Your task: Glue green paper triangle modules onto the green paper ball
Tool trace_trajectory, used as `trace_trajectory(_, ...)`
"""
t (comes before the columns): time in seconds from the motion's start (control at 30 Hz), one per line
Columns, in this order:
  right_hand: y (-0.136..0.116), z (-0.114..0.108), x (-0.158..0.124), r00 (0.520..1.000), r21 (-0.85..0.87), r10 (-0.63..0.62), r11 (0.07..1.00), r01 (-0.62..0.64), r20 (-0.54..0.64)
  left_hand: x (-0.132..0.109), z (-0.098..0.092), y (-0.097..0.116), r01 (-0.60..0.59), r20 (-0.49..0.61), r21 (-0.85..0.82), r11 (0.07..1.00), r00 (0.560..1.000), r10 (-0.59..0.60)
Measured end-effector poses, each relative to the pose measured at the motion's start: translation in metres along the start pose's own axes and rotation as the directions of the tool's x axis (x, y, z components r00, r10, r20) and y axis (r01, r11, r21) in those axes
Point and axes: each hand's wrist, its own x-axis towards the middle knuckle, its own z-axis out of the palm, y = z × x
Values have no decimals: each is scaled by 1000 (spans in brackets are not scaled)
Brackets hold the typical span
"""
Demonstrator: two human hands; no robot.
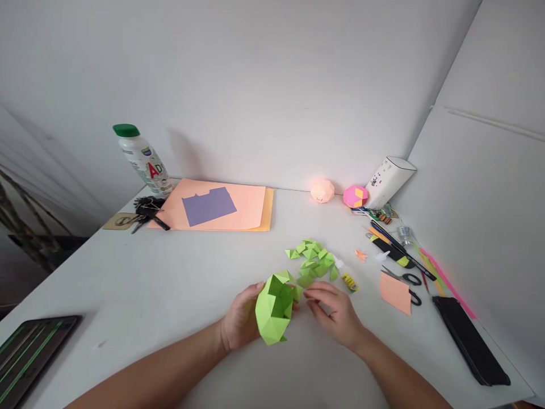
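Observation:
A hollow green paper ball, folded in facets and gaping at its upper right, rests in my left hand. My left thumb lies along its upper left side, while most of the other fingers are behind it. Just right of the opening is my right hand, its thumb and fingertips drawn together beside a green flap at the ball's edge. Whether something small sits in that pinch I cannot tell. Beyond the hands lies a loose pile of small folded green paper pieces, with a yellow-labelled glue tube beside it.
Scissors, an orange paper square, a utility knife and a black case lie right. Two paper balls, one peach, stand by the wall. Orange sheets, keys, a bottle and a tablet are left.

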Motion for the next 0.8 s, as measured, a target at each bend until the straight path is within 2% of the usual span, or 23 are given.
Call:
trace_trajectory(0.07, 8, -12, 3, 991, -227, -24, 974, -6, -131, 0, -2, 0, 19, -6, 1, 1000, 1000, -19)
trace_trajectory(0.13, 17, -24, 6, 975, -444, 73, 882, -161, -209, 1, -3, 0, 44, -7, -3, 999, 999, -44)
trace_trajectory(0.17, 21, -30, 7, 961, -524, 178, 809, -265, -211, 2, -4, 0, 50, -7, -11, 999, 999, -50)
trace_trajectory(0.23, 29, -36, 8, 904, -621, 388, 669, -409, -179, 2, -4, 0, 50, -13, -35, 998, 999, -50)
trace_trajectory(0.27, 31, -37, 8, 875, -641, 456, 625, -445, -162, 2, -4, 0, 45, -19, -47, 998, 999, -46)
trace_trajectory(0.33, 35, -37, 8, 848, -646, 509, 599, -474, -149, 2, -4, 0, 44, -31, -61, 997, 998, -46)
trace_trajectory(0.5, 40, -36, 10, 808, -573, 534, 591, -568, -250, 1, -2, 1, 53, -68, -95, 994, 996, -60)
trace_trajectory(0.63, 34, -45, 13, 785, -461, 501, 636, -619, -364, 1, 1, 2, 49, -79, -119, 992, 995, -58)
trace_trajectory(0.7, 25, -51, 14, 818, -338, 459, 753, -565, -345, 2, 3, 3, 50, -75, -120, 991, 995, -60)
trace_trajectory(0.77, 13, -55, 13, 873, -59, 418, 894, -445, -250, 3, 5, 4, 52, -75, -120, 991, 995, -61)
trace_trajectory(0.8, 7, -56, 12, 889, 77, 421, 907, -414, -180, 3, 6, 4, 54, -77, -119, 991, 995, -64)
